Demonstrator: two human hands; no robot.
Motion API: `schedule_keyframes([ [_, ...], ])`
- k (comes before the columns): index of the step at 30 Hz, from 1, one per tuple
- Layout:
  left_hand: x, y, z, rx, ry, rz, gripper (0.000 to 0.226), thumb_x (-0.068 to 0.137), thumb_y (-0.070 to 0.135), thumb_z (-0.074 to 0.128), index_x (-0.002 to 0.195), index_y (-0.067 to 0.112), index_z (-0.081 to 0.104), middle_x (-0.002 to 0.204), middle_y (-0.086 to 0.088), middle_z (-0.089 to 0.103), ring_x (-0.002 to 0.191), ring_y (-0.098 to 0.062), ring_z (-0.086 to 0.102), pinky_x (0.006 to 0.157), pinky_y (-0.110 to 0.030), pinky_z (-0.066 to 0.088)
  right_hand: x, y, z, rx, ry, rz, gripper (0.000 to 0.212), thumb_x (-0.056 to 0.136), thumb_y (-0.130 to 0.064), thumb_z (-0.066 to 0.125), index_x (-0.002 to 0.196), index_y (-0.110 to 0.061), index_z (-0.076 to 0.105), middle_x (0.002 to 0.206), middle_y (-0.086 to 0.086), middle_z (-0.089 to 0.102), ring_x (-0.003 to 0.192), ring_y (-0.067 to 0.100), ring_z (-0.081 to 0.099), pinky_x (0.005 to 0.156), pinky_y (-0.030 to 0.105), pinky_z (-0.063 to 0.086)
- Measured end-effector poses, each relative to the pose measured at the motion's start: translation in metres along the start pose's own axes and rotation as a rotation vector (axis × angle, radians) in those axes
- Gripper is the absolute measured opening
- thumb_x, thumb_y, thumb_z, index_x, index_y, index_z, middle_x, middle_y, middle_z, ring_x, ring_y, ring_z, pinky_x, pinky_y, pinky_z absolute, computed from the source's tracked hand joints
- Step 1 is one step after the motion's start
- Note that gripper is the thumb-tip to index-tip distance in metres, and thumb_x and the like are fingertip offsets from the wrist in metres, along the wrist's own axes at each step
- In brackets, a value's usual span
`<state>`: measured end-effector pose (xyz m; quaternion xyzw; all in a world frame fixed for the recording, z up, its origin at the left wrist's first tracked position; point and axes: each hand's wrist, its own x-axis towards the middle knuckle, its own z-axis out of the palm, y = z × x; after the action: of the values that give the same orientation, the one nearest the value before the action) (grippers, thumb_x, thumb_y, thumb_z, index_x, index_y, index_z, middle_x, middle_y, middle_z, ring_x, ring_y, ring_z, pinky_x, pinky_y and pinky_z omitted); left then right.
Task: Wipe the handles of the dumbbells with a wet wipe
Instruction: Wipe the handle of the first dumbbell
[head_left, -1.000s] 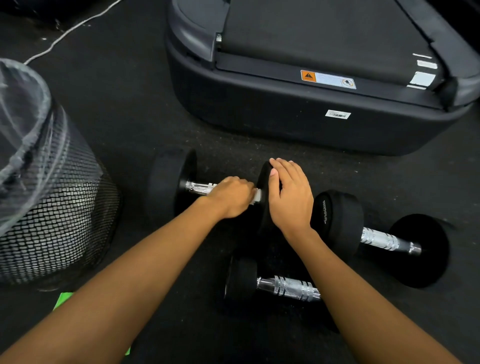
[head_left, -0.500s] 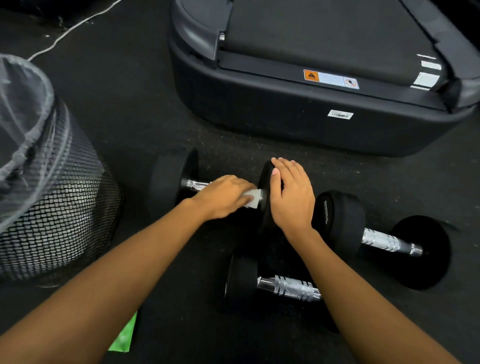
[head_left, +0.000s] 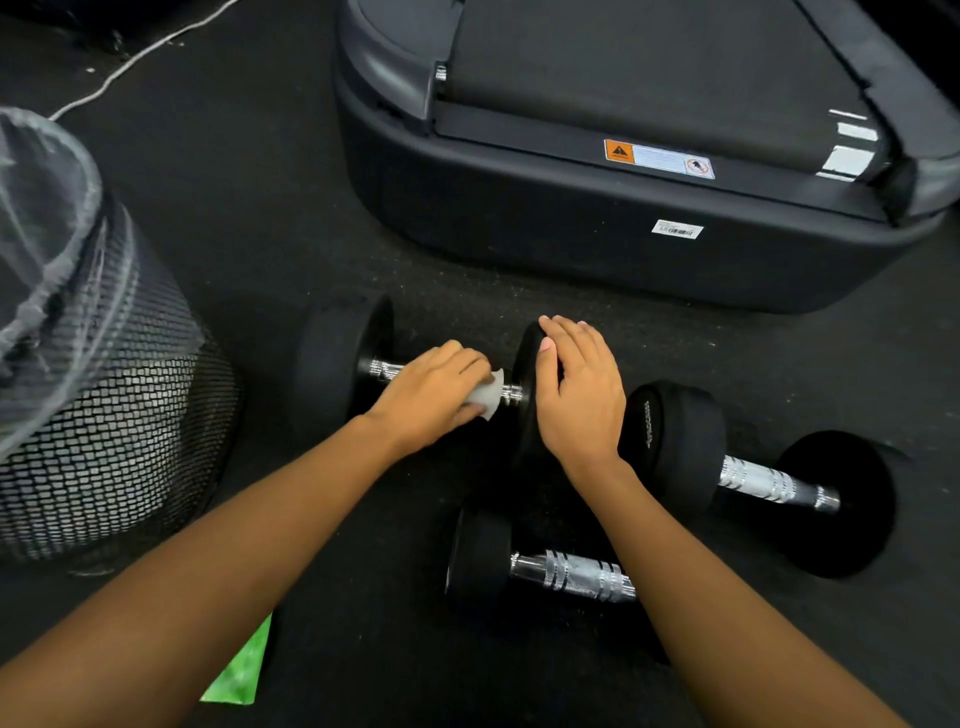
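Three black dumbbells with chrome handles lie on the dark floor. My left hand (head_left: 434, 392) holds a white wet wipe (head_left: 488, 396) wrapped around the handle of the far-left dumbbell (head_left: 337, 358), close to its right weight. My right hand (head_left: 579, 389) lies flat on top of that right weight, fingers straight. A second dumbbell (head_left: 769, 483) lies to the right with its handle bare. The third dumbbell (head_left: 566, 574) lies nearest me, partly hidden under my right forearm.
A black mesh bin (head_left: 104, 395) lined with a clear bag stands at the left. The rear end of a treadmill (head_left: 597, 223) fills the back. A green packet (head_left: 241, 670) lies on the floor under my left forearm. A white cable (head_left: 135, 57) runs at the top left.
My left hand has slid slightly left along the handle and loosened, so more of the white wipe shows at its right side. My right hand stays on the weight.
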<state>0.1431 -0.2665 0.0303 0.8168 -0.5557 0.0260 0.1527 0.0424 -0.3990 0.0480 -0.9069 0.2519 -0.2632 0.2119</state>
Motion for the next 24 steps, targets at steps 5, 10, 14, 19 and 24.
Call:
schedule_keyframes([
  [5,0.013,0.022,0.007,0.058,0.044,0.012,0.029,0.061,0.013,0.077,0.084,0.009,0.059,0.083,-0.005,0.061,0.074,-0.022,0.056,0.069,-0.029,0.041,-0.001,0.0,0.001,-0.009,0.001,0.004,0.053,0.093,-0.039,0.023,0.127,-0.015,0.056,0.132,0.001,0.056,0.132,0.018,0.04,0.111,0.031,0.026],
  [10,0.011,0.017,0.009,0.018,0.052,0.033,0.026,0.065,0.011,0.074,0.086,0.009,0.059,0.086,-0.005,0.06,0.075,-0.022,0.055,0.069,-0.028,0.038,0.0,0.001,0.0,-0.001,0.0,0.003,0.054,0.093,-0.039,0.023,0.127,-0.015,0.056,0.132,0.0,0.056,0.132,0.018,0.04,0.11,0.029,0.025],
  [14,0.002,0.006,0.007,-0.001,0.038,0.001,0.031,0.066,0.014,0.077,0.089,0.008,0.059,0.093,-0.005,0.061,0.08,-0.023,0.056,0.071,-0.033,0.046,-0.001,0.001,0.002,0.013,0.022,0.005,0.051,0.093,-0.038,0.026,0.125,-0.014,0.058,0.13,0.002,0.058,0.131,0.02,0.042,0.109,0.03,0.027],
  [19,0.013,0.026,0.011,0.017,0.045,-0.003,0.027,0.061,0.008,0.075,0.082,0.008,0.058,0.081,-0.007,0.06,0.072,-0.024,0.057,0.068,-0.028,0.037,0.0,0.001,0.002,0.004,0.01,0.003,0.051,0.093,-0.038,0.025,0.126,-0.015,0.057,0.131,0.001,0.057,0.131,0.018,0.041,0.11,0.028,0.025],
  [24,0.007,0.01,0.01,-0.06,0.01,0.021,0.026,0.077,0.015,0.069,0.1,0.006,0.06,0.1,-0.007,0.062,0.093,-0.023,0.058,0.084,-0.032,0.044,0.0,0.001,0.001,0.015,0.005,0.01,0.053,0.092,-0.04,0.024,0.126,-0.015,0.057,0.131,0.001,0.057,0.132,0.018,0.04,0.11,0.031,0.027],
])
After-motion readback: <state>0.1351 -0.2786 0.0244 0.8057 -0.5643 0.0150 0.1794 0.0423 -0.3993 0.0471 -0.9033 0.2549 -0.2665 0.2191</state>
